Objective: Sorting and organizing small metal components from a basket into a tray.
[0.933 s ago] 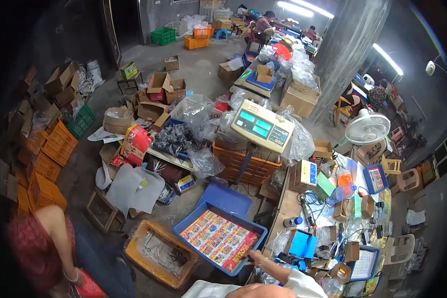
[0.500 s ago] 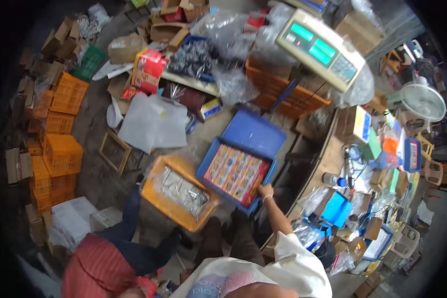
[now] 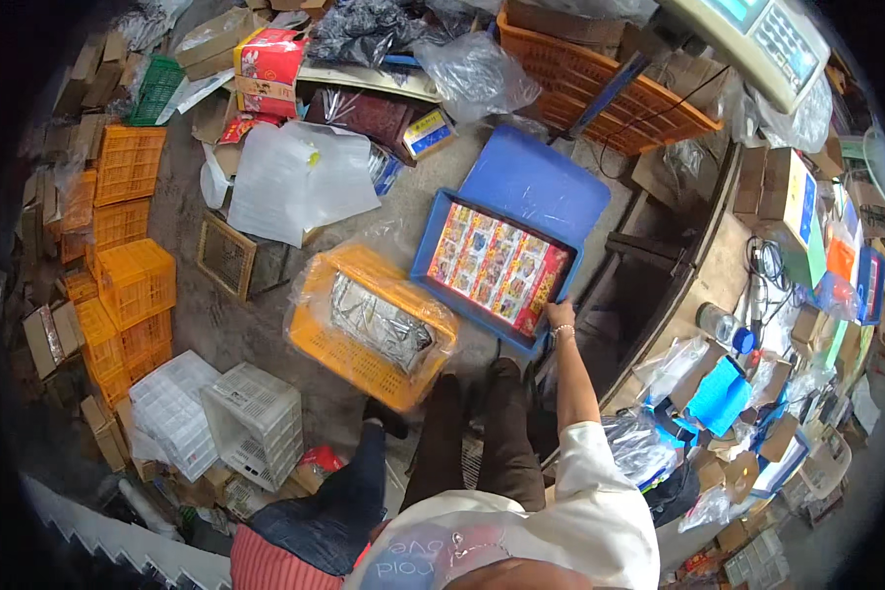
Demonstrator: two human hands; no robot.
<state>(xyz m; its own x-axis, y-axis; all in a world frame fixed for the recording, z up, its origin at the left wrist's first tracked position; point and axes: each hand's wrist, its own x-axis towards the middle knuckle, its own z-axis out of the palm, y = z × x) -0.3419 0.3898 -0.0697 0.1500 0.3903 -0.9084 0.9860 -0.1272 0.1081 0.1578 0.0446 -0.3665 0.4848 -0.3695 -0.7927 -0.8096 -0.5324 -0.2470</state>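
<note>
My right hand (image 3: 559, 315) is closed on the near right rim of a blue plastic bin (image 3: 426, 236). Inside the bin lies a layer of red, yellow and white printed packets or sheets (image 3: 492, 267); I cannot tell which. A flat blue lid or second bin (image 3: 536, 182) adjoins its far side. To the left, nearly touching it, stands an orange crate (image 3: 354, 379) lined with clear plastic and holding crumpled silvery packets (image 3: 379, 320). My left hand is out of view.
A person in a red striped top (image 3: 280, 560) is close on my left. Stacked orange crates (image 3: 133, 285) and white crates (image 3: 256, 423) stand farther left. At right is a cluttered workbench (image 3: 703, 295). A weighing scale display (image 3: 767, 44) juts in above an orange basket (image 3: 600, 84).
My view has shifted, so the bin and crate sit higher in it. The person on my left has moved lower and nearer, uncovering white crates. My right hand remains on the bin's rim.
</note>
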